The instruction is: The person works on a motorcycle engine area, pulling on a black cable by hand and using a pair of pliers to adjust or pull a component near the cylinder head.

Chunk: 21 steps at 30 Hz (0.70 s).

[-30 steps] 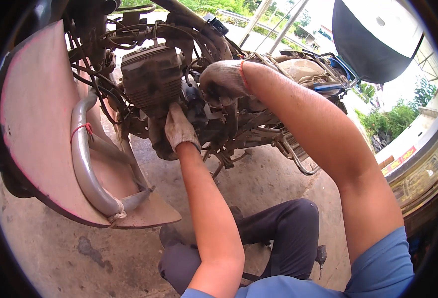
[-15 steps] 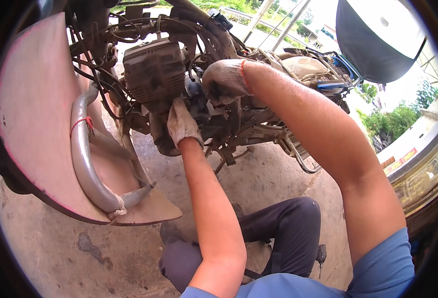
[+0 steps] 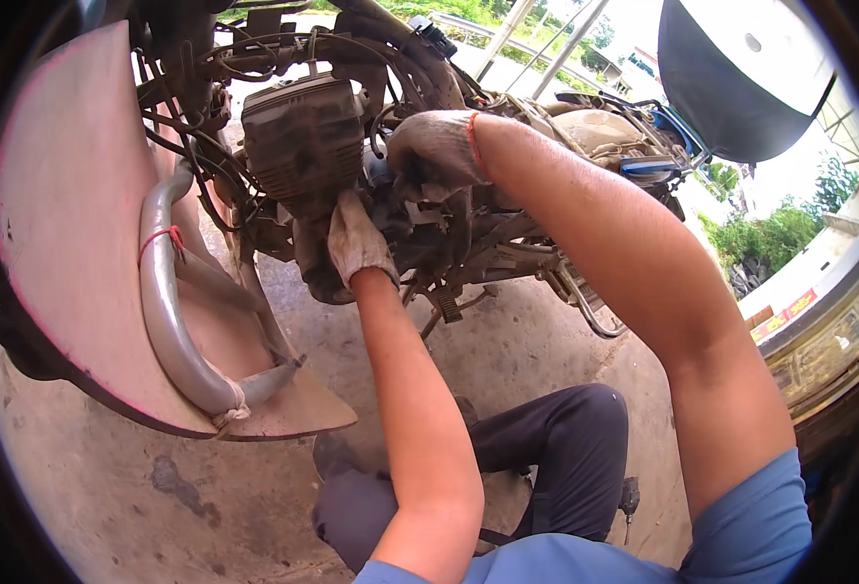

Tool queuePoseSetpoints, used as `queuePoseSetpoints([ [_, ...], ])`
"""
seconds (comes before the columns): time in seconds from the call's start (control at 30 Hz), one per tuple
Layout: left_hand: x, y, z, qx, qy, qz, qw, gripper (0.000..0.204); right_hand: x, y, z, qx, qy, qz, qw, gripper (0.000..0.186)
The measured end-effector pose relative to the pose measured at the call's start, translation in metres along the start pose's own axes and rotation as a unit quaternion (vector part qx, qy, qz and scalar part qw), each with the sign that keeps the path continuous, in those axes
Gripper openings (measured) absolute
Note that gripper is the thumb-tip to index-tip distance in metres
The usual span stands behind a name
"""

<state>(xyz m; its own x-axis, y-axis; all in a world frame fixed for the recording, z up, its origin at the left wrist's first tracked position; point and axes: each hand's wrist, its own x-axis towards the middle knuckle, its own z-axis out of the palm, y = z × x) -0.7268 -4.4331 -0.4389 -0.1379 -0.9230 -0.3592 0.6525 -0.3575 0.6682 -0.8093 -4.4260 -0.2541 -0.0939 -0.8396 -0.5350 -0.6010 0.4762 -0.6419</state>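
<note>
A dirty engine (image 3: pixel 305 146) with a finned cylinder sits in the frame of a stripped motorcycle. My left hand (image 3: pixel 359 238), in a grubby whitish glove, reaches up against the engine's lower side just under the fins. Its fingers are pressed together, and their tips are lost among the dark parts. To the right of the cylinder is my right hand (image 3: pixel 436 156), gloved as well, with the wrist bent and the fingers curled downward. Whatever these fingers grip is hidden by the glove and shadow. A dark rounded part (image 3: pixel 383 185) lies between both hands.
A pale pink leg shield (image 3: pixel 69 234) with a grey tube bar (image 3: pixel 162 292) tied to it stands at the left. Cables (image 3: pixel 254 54) loop above the engine. A footrest (image 3: pixel 446 304) sticks out below the frame. Stained concrete floor (image 3: pixel 157 506) lies underneath.
My right hand has shifted slightly left and up, toward the cylinder. My left hand stays at the same spot on the engine.
</note>
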Motion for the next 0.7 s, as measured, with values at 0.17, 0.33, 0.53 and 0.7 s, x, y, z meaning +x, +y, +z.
queuePoseSetpoints([
  [0.17, -0.017, 0.008, 0.003, 0.055, -0.025, 0.024, 0.998, 0.061, 0.003, 0.010, -0.002, -0.214, 0.030, 0.067, 0.974, 0.024],
  [0.33, 0.001, -0.004, -0.001, 0.060, -0.009, 0.071, 0.996, 0.062, 0.034, 0.083, 0.047, 0.045, 0.249, 0.032, 0.967, 0.020],
  [0.53, -0.007, -0.002, 0.002, 0.023, -0.041, 0.027, 0.999, 0.061, -0.002, 0.014, -0.029, -0.305, -0.050, -0.177, 0.935, 0.013],
  [0.7, -0.007, 0.004, -0.006, 0.029, -0.033, 0.027, 0.999, 0.060, 0.005, 0.029, 0.015, -0.219, 0.069, 0.054, 0.972, 0.012],
])
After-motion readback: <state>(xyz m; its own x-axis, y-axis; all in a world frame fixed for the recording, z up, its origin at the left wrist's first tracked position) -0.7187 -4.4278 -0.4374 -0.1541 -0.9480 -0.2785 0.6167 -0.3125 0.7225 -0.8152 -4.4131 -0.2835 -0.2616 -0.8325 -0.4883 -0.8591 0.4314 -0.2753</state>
